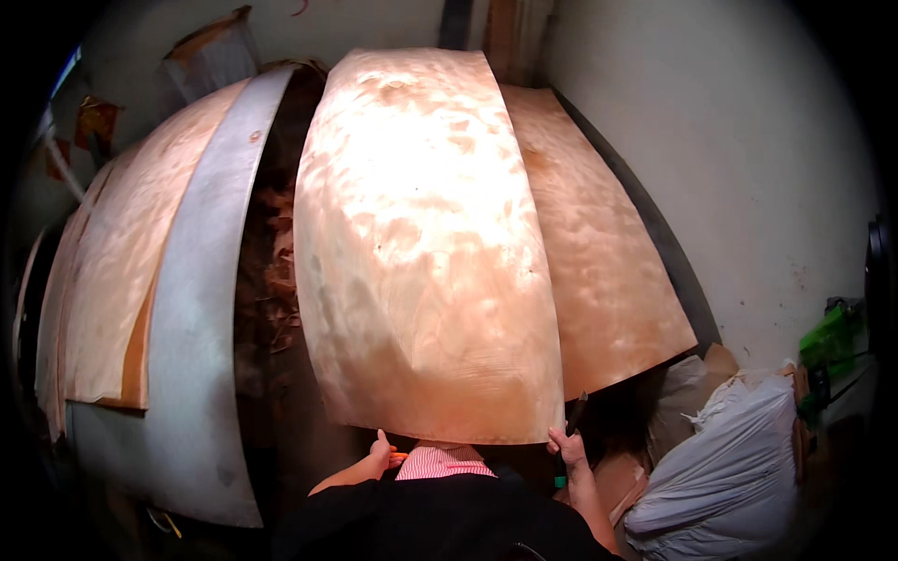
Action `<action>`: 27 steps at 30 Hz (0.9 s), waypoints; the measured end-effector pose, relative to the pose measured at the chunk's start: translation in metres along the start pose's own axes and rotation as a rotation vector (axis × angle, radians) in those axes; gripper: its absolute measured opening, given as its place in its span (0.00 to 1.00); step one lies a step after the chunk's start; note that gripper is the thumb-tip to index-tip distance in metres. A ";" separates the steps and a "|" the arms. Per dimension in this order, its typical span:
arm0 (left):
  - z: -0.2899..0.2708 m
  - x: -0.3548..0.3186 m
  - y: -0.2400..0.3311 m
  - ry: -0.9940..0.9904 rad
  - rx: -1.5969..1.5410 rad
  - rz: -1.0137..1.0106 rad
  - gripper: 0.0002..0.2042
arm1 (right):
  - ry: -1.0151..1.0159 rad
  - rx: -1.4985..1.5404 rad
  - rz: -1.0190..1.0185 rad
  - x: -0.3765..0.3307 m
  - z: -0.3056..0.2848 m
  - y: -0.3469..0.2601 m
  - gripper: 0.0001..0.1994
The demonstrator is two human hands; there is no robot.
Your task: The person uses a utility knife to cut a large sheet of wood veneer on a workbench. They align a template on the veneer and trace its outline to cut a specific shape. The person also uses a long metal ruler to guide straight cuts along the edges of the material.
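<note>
A large, thin wood veneer sheet (pixel 440 309) fills the middle, its near edge just in front of my body. My left hand (pixel 382 453) is at the left part of that edge, thumb up and apart from the fingers. Something orange shows by those fingers, too small to name. At the sheet's near right corner, my right hand (pixel 570 449) is closed round a slim dark tool (pixel 578 411). A green end shows below the fist. The fingers also touch or nearly touch the corner; whether they grip it is hidden.
Another veneer sheet (pixel 608 280) lies to the right, beside a pale wall (pixel 730 159). On the left, a grey panel (pixel 201 327) adjoins more wood sheets (pixel 122 309). Torn brown scraps (pixel 281 262) fill the dark gap. White sacking (pixel 720 467) sits at lower right, near a green object (pixel 831 337).
</note>
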State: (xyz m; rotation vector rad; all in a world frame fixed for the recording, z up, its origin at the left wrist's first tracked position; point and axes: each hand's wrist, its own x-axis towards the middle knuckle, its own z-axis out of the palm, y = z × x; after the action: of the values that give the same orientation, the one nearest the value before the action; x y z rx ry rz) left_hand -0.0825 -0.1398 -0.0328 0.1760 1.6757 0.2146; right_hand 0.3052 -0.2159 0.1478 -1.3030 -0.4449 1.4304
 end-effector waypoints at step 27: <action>-0.009 0.076 0.005 -0.172 -1.244 0.191 0.10 | 0.135 -0.556 -0.216 0.039 -0.021 -0.057 0.08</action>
State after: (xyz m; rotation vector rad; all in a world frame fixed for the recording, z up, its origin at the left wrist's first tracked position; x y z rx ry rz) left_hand -0.1006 -0.1173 -0.1040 -0.5666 1.1027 1.2822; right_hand 0.3572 -0.1717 0.1701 -1.7174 -0.9064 1.0627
